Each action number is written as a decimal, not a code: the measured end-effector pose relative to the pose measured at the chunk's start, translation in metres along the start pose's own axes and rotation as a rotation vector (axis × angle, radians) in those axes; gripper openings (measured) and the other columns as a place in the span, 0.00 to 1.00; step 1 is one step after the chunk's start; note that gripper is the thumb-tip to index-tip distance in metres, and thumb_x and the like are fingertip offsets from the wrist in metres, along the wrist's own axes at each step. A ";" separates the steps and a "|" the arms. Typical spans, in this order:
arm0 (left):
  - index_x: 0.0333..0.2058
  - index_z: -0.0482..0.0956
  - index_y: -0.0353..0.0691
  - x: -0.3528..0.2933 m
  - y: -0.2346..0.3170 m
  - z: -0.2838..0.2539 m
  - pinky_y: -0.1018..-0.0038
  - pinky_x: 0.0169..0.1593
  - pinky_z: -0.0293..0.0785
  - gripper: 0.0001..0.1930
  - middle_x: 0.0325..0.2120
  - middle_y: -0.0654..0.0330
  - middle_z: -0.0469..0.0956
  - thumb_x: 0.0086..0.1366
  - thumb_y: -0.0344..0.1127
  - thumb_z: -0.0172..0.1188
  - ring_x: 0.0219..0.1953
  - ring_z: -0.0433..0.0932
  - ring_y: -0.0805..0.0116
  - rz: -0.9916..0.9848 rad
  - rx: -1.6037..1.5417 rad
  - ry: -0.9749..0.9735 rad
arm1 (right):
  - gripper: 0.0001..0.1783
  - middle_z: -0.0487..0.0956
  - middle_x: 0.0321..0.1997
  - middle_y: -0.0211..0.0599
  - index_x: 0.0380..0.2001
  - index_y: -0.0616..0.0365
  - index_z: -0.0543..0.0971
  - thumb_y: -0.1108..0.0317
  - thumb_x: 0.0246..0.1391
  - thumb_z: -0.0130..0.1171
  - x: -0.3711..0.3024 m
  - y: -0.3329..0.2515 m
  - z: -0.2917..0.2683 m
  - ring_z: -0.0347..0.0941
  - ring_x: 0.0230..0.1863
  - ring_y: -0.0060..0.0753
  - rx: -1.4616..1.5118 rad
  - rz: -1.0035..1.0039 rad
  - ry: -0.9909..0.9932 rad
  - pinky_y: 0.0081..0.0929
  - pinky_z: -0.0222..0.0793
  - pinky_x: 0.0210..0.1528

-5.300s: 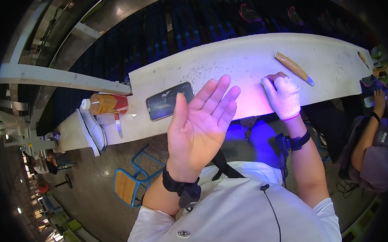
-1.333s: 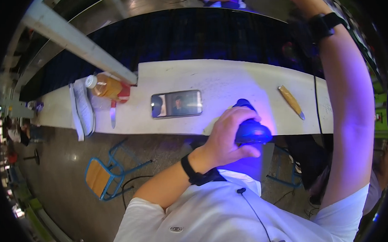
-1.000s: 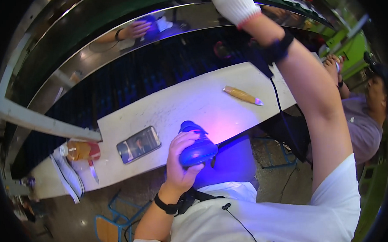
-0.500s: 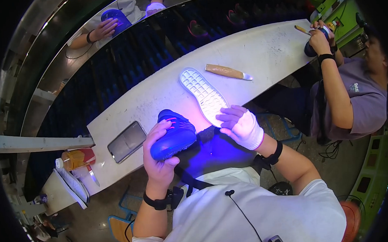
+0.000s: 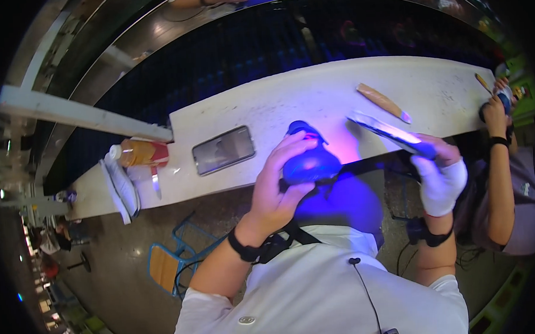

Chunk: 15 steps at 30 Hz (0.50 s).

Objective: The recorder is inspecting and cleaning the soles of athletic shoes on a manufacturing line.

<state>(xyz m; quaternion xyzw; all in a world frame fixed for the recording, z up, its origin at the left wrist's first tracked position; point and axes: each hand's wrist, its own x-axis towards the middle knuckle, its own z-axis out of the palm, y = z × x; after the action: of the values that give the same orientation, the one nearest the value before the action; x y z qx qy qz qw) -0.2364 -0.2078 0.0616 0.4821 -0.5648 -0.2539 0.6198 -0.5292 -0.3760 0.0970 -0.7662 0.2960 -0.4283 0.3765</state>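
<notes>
A blue shoe upper [image 5: 313,164] is gripped by my left hand [image 5: 275,187], fingers over its top and thumb along the near side. It is held by the bench's near edge, under violet light. My right hand [image 5: 442,180], in a white glove with bare fingertips, pinches one end of a white shoe sole [image 5: 384,129]. The sole is tilted nearly edge-on, its far end pointing left over the bench. Beyond it lies a wooden-handled knife [image 5: 379,100], its short blade toward the right.
On the white bench [image 5: 265,104] lie a phone [image 5: 224,151], a bottle [image 5: 140,153] on its side, another knife [image 5: 156,184] and a pair of white soles [image 5: 121,190]. A blue-framed stool [image 5: 164,264] stands left. At right, a co-worker's arm [image 5: 499,175] reaches over the bench.
My right hand has lifted the sole off the bench and tipped it edge-on. The shoe upper has turned in my left hand. The whole view has swung left.
</notes>
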 end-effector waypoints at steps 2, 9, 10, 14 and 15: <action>0.65 0.76 0.33 0.007 0.001 0.009 0.57 0.76 0.65 0.27 0.63 0.45 0.80 0.68 0.29 0.70 0.72 0.74 0.45 -0.069 0.064 0.109 | 0.13 0.87 0.50 0.41 0.50 0.65 0.80 0.77 0.63 0.69 0.007 -0.007 0.000 0.85 0.50 0.33 0.090 0.133 0.037 0.30 0.79 0.56; 0.68 0.70 0.30 0.024 0.001 0.027 0.61 0.73 0.71 0.29 0.65 0.46 0.78 0.75 0.36 0.69 0.68 0.78 0.55 0.031 0.155 0.099 | 0.31 0.84 0.55 0.42 0.58 0.60 0.77 0.43 0.71 0.67 0.004 0.032 0.043 0.83 0.58 0.38 0.556 0.134 0.099 0.40 0.78 0.64; 0.69 0.70 0.31 0.025 0.001 0.029 0.59 0.73 0.71 0.30 0.65 0.46 0.78 0.75 0.36 0.69 0.69 0.77 0.53 0.036 0.174 0.091 | 0.31 0.84 0.55 0.42 0.59 0.60 0.77 0.43 0.71 0.67 0.002 0.033 0.045 0.83 0.57 0.38 0.518 0.136 0.094 0.40 0.78 0.64; 0.68 0.71 0.35 0.025 -0.001 0.036 0.56 0.75 0.69 0.30 0.64 0.45 0.79 0.72 0.35 0.71 0.71 0.75 0.45 0.033 0.222 0.051 | 0.32 0.84 0.54 0.42 0.58 0.60 0.76 0.41 0.72 0.65 0.009 0.029 0.054 0.83 0.56 0.39 0.562 0.156 0.149 0.43 0.76 0.67; 0.66 0.72 0.35 0.024 -0.001 0.040 0.55 0.75 0.69 0.29 0.64 0.44 0.78 0.71 0.34 0.72 0.71 0.75 0.45 0.034 0.220 0.046 | 0.32 0.84 0.54 0.42 0.58 0.61 0.75 0.41 0.72 0.65 0.011 0.023 0.052 0.83 0.56 0.39 0.574 0.204 0.154 0.45 0.75 0.69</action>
<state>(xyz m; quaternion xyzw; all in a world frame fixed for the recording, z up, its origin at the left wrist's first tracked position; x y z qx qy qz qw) -0.2684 -0.2418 0.0676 0.5433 -0.5828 -0.1687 0.5802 -0.4819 -0.3801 0.0645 -0.5604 0.2662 -0.5113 0.5947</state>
